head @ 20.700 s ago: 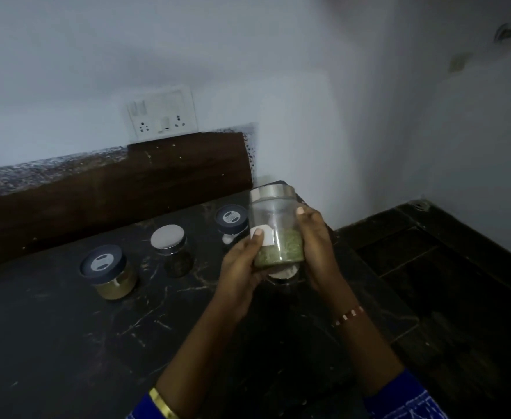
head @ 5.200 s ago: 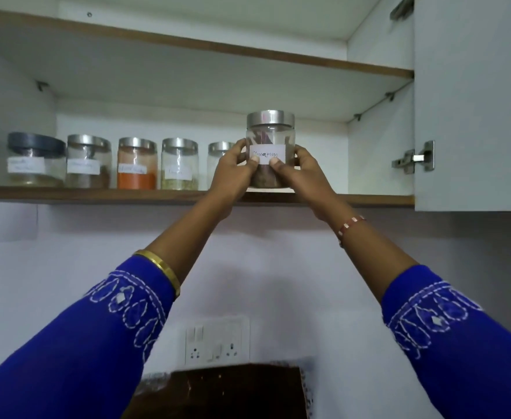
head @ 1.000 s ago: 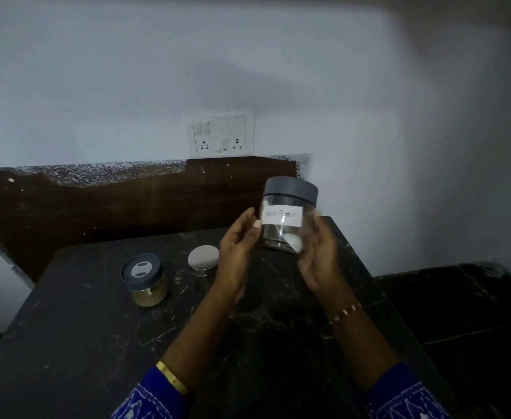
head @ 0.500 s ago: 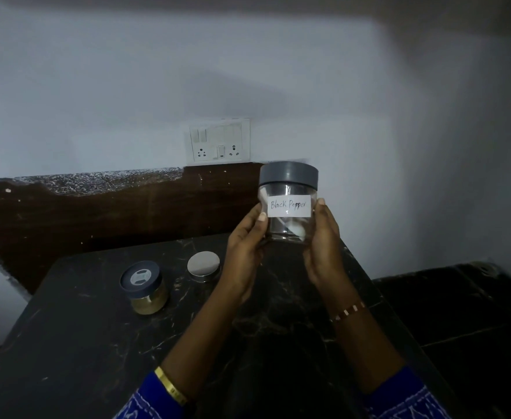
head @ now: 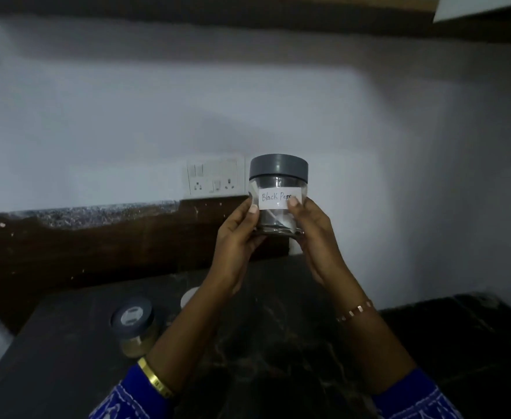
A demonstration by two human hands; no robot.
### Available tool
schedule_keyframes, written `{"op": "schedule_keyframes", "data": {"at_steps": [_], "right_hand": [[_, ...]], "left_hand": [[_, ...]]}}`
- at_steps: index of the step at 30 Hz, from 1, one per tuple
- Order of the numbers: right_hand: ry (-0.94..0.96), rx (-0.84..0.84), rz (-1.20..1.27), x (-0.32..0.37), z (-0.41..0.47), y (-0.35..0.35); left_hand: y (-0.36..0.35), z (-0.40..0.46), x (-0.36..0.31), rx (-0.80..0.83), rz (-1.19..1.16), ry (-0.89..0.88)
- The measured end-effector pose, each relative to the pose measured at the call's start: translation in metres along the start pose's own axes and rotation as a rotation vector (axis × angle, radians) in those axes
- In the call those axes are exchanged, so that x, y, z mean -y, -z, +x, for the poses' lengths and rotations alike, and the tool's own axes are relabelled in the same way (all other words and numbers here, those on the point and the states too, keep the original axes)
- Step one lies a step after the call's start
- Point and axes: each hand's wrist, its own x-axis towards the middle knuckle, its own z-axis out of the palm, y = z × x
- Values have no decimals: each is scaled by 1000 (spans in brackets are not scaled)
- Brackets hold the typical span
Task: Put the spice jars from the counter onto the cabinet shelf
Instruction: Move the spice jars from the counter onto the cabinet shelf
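Raised jar (head: pixel 278 195) (upright, lid up) | both hands (head: pixel 278 237) grip it

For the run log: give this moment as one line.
hands: both grip Black Pepper jar | jar: lifted, upright | counter: two jars remain

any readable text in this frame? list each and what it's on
"Black Pep": handwritten on the white label of the grey-lidded jar held up between both hands; the right hand's thumb covers the rest.
Grey-lidded jar on the counter: pale patch on its lid, too blurred to read.
Nothing else legible.
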Motion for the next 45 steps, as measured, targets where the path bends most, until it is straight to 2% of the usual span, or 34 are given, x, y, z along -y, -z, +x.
{"op": "schedule_keyframes", "data": {"at_steps": [5, 9, 13, 16, 20, 24, 28, 34, 37, 39, 41, 43, 45], "right_hand": [[187, 39, -182, 61, 49, -5], [297, 51, -190, 115, 85, -9], [385, 32, -173, 167, 123, -10], [437, 7, -147, 204, 153, -7], [509, -72, -228, 236, 190, 0], [582, -141, -317, 249, 225, 10], [626, -200, -386, 247, 259, 23], [586, -178, -577, 243, 299, 42], [547, -184, -753, 243, 319, 48], [525, -230, -857, 243, 329, 49], [512, -292, -889, 243, 337, 50], [516, -342, -907, 242, 342, 53], [517, -368, -944, 241, 346, 57]], "left_hand": [[-18, 41, -58, -3, 129, -198], [-35, 78, -104, -30, 179, -328], [-58, 113, -154, 15, 227, -451], [-76, 142, -189, 39, 282, -472], [-95, 185, -220, -24, 424, -516], [-113, 224, -233, -158, 578, -578], [-131, 257, -231, -130, 695, -609], [-137, 299, -218, -121, 867, -615], [-139, 314, -219, -121, 1069, -609], [-143, 325, -223, -65, 1284, -547], [-148, 334, -229, 2, 1478, -413], [-151, 341, -232, 30, 1584, -353], [-151, 347, -231, 30, 1591, -332]]}}
